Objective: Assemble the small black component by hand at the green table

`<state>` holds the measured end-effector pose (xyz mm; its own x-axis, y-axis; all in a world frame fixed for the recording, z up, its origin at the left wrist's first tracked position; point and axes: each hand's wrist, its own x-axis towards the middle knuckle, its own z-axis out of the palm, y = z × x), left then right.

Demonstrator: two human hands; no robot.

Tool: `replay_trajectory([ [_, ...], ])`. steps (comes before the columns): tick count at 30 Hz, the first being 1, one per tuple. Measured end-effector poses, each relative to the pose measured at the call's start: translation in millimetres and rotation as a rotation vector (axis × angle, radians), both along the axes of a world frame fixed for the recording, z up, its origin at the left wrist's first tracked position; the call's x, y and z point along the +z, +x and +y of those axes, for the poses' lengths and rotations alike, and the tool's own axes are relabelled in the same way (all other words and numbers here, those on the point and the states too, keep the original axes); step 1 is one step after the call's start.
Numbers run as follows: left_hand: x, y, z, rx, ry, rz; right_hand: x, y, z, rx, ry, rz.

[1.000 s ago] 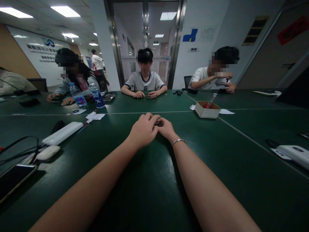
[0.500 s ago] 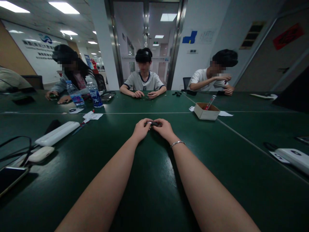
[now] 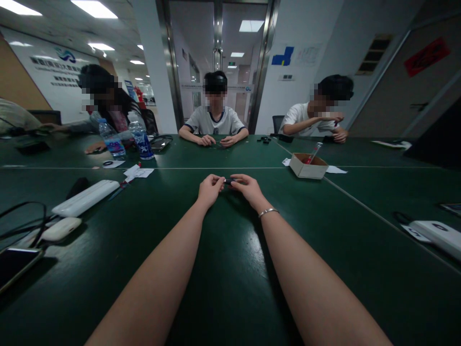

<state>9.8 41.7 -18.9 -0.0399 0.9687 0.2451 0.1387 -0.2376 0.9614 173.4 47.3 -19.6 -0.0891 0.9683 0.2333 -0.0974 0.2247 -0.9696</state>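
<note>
Both my arms reach forward over the dark green table (image 3: 230, 269). My left hand (image 3: 210, 189) and my right hand (image 3: 248, 188) meet at the table's middle, each pinching one end of a small dark object (image 3: 228, 181) held between the fingertips just above the surface. A thin silver bracelet (image 3: 268, 211) circles my right wrist. What the small object is I cannot make out.
A small cardboard box (image 3: 308, 166) with a red pen stands ahead to the right. Two water bottles (image 3: 142, 139) stand at the far left. A white long case (image 3: 85, 197), a cable and a phone (image 3: 18, 264) lie at my left. Three people sit across the table.
My hands have drawn slightly apart, from clasped together to fingertip pinches on the small dark object. The person at the far left stretched an arm out leftward.
</note>
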Motion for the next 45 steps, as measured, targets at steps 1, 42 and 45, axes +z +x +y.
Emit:
replay_trajectory([
  [1,0.2,0,0,0.008,-0.004,0.004,0.5,0,-1,0.008,-0.006,0.014],
  [42,15.2,-2,-12,0.136,-0.079,0.256,7.5,5,-7,0.135,-0.093,0.077],
  [45,14.5,-1,-10,0.144,-0.08,0.258,7.5,5,-7,0.141,-0.087,0.079],
])
